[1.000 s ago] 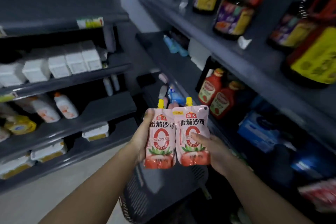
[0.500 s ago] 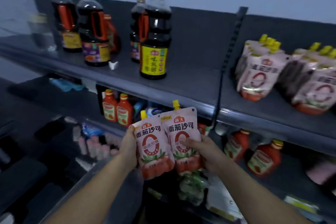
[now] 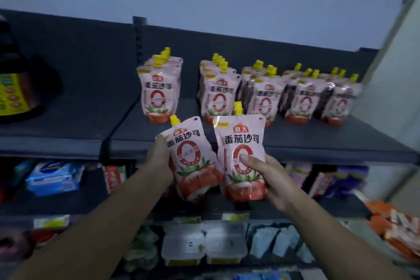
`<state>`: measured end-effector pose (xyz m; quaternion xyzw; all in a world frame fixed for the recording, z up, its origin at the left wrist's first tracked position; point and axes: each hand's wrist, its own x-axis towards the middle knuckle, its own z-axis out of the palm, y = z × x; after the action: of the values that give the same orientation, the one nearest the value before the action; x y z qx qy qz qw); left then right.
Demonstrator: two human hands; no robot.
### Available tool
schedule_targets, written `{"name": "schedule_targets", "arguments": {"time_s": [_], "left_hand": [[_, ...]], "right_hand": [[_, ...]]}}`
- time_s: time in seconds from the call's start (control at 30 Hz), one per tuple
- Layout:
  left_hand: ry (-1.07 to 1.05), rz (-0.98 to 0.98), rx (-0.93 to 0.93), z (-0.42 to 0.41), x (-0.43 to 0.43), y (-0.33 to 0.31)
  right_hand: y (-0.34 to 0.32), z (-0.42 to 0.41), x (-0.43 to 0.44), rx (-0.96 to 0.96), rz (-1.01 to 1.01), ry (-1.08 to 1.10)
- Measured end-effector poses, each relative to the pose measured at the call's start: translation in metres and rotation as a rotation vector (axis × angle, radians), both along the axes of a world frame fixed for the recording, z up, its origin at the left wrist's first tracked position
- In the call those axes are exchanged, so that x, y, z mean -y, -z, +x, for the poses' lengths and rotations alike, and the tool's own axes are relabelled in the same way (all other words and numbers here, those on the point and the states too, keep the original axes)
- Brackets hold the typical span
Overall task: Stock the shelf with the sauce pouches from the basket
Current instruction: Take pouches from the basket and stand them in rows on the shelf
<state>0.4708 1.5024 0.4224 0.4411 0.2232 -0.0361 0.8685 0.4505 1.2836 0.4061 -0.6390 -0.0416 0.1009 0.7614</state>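
My left hand (image 3: 159, 161) grips a pink tomato sauce pouch (image 3: 193, 157) with a yellow cap, tilted left. My right hand (image 3: 270, 177) holds a second, upright pouch (image 3: 241, 143), thumb pressed on its front. Both pouches hang in front of the edge of the dark top shelf (image 3: 318, 143). On that shelf stand several rows of the same pouches (image 3: 261, 95), the leftmost row (image 3: 160, 91) right behind my hands. The basket is out of view.
A dark bottle with a yellow label (image 3: 16, 93) stands on the shelf at far left. Lower shelves hold blue packs (image 3: 54, 177), clear plastic boxes (image 3: 204, 243) and orange packets (image 3: 395, 225). A pale wall edge (image 3: 391, 98) closes off the right.
My view has swung right and up from the aisle to the pouch shelf. Both hands have lifted the pouches toward the shelf edge and moved them slightly apart.
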Motion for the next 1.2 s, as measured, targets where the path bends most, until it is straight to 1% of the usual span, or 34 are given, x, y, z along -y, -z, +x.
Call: {"name": "schedule_targets", "arguments": {"time_s": [0.07,0.13,0.23,0.37,0.6,0.77,0.87,0.97,1.07,1.2], "left_hand": [[0.096,-0.093,-0.033,0.01,0.04,-0.004],[0.229,-0.141,-0.043,0.017,0.076,-0.007],[0.433,-0.116,-0.032,0.025,0.129,-0.011],[0.562,-0.007,0.013,0.04,0.193,-0.019],[0.553,0.081,0.236,0.097,0.273,-0.043],[0.5,0.057,0.389,0.147,0.308,-0.062],[0.46,0.102,0.469,0.173,0.324,-0.063],[0.435,0.193,0.505,0.195,0.334,-0.056],[0.433,0.251,0.512,0.209,0.336,-0.048],[0.456,0.276,0.571,0.216,0.336,-0.037]], "right_hand": [[-0.005,-0.003,0.037,0.005,0.027,0.045],[-0.009,-0.006,0.071,0.012,0.039,0.088],[-0.013,-0.011,0.117,0.021,0.03,0.161],[-0.014,-0.015,0.174,0.009,0.04,0.272],[-0.026,0.006,0.255,0.044,0.06,0.423],[-0.04,0.052,0.296,0.077,0.079,0.461],[-0.048,0.084,0.313,0.083,0.05,0.464],[-0.049,0.112,0.327,0.098,0.008,0.467],[-0.045,0.134,0.337,0.116,0.012,0.461],[-0.037,0.159,0.352,0.126,0.025,0.419]]}}
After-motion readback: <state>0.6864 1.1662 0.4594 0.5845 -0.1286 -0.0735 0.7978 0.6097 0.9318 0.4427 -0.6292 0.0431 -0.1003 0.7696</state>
